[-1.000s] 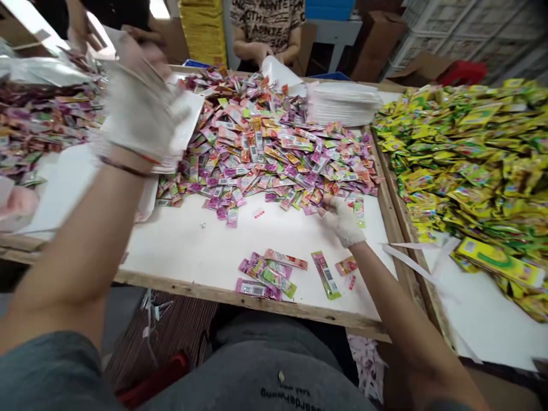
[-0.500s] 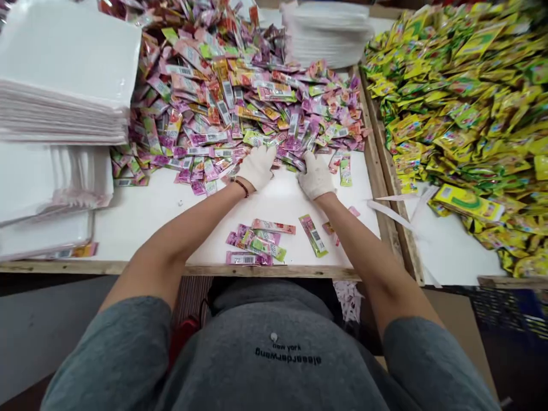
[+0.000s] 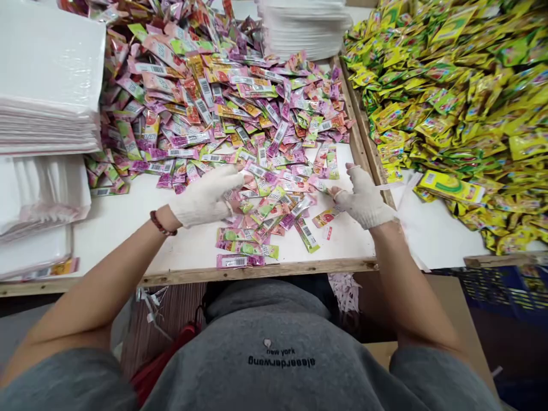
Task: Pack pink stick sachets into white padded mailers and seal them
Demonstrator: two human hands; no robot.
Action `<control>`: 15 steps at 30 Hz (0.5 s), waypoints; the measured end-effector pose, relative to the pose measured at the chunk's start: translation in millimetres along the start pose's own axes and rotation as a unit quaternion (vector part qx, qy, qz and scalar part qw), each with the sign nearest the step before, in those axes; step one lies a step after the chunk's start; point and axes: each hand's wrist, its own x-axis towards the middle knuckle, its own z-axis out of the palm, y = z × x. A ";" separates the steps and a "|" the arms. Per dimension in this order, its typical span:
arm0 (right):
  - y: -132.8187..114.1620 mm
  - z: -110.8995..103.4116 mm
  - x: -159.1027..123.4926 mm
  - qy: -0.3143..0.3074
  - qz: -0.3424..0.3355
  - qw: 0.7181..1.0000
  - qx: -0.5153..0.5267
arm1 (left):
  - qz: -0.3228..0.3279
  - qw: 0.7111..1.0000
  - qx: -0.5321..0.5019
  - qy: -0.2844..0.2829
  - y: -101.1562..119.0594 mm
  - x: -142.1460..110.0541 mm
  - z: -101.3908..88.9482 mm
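Note:
A big pile of pink, purple and green stick sachets (image 3: 240, 103) covers the white table top (image 3: 128, 217). My left hand (image 3: 209, 194), in a white glove, lies flat with fingers stretched over the near edge of the pile. My right hand (image 3: 363, 197), also gloved, rests at the pile's right side with its thumb up and its fingers apart, touching loose sachets. Between the hands lies a spread of sachets. A small group of sachets (image 3: 244, 251) sits close to the wooden front edge (image 3: 274, 269).
Stacks of white flat bags stand at the left (image 3: 47, 74) and at the back (image 3: 303, 23). A heap of yellow-green packets (image 3: 449, 85) fills the neighbouring table on the right. A blue crate (image 3: 505, 285) sits below it.
Both hands have drawn back from the pile towards me and moved apart, dragging a batch of sachets down beside the small group near the front edge.

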 end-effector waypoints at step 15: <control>-50.5 16.2 -19.3 -0.163 -0.173 0.957 -0.167 | -0.023 0.992 0.119 0.022 -25.9 23.6 30.9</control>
